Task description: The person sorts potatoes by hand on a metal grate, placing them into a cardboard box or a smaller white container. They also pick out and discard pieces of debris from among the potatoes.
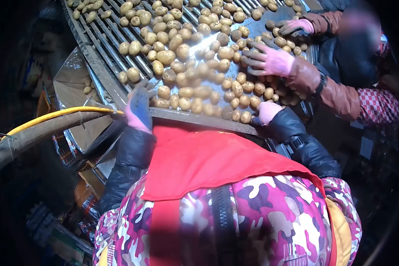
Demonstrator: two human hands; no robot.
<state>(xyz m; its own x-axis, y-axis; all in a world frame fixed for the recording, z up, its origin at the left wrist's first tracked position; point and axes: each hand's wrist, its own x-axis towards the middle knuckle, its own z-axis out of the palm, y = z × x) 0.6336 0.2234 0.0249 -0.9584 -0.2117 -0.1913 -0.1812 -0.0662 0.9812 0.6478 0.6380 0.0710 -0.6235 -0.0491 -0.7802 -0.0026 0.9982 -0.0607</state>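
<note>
Potatoes [185, 92] lie spread over a metal sorting table [204, 120] in front of me. My left hand [139, 105], in a pink glove with a dark grey coating, is at the table's near left corner, its fingers stretched over the rim beside the nearest potatoes. On the near edge further right is my right hand [267, 113], in a similar glove, next to several potatoes. Its fingers are mostly hidden, so their grip does not show. I see no potato in either hand.
Across the right side, a co-worker's gloved hands [270, 60] reach over the potatoes. Metal rollers [108, 51] carry more potatoes at the back left. A yellow hose [62, 113] runs along a pole [53, 128] at left, near a cardboard-lined container [71, 75].
</note>
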